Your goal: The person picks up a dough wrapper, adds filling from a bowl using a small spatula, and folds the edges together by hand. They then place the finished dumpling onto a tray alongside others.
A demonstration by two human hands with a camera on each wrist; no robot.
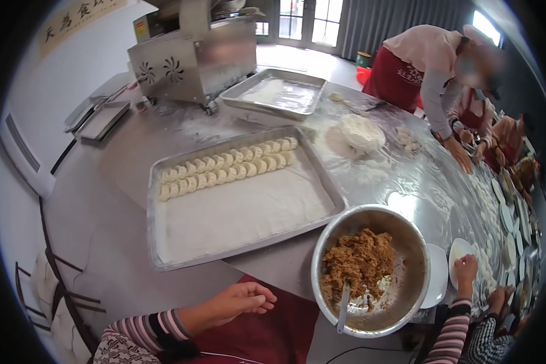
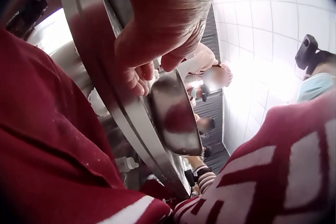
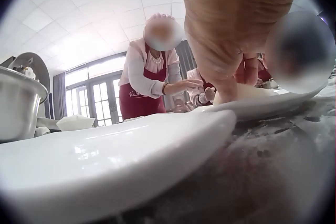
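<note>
My left hand (image 1: pixel 239 301) hangs loosely curled in front of the apron, near the table edge, and holds nothing. At the right, my right hand (image 1: pixel 465 268) reaches down to a white plate (image 1: pixel 457 250). There its thumb and fingers pinch a pale dough wrapper (image 3: pixel 244 94), partly hidden by the hand. Between the hands stands a steel bowl (image 1: pixel 317 267) of brown filling (image 1: pixel 361 258), with a spoon (image 1: pixel 344 306) leaning in it. Two rows of folded dumplings (image 1: pixel 224 167) lie along the far side of a large metal tray (image 1: pixel 242 246).
Another white plate (image 1: pixel 435 279) lies beside the bowl. Farther back are a second tray (image 1: pixel 273 112), a heap of flour (image 1: pixel 363 133) and a steel machine (image 1: pixel 191 60). Across the table a person in a red apron (image 1: pixel 397 76) leans over dough pieces; more people line the right side.
</note>
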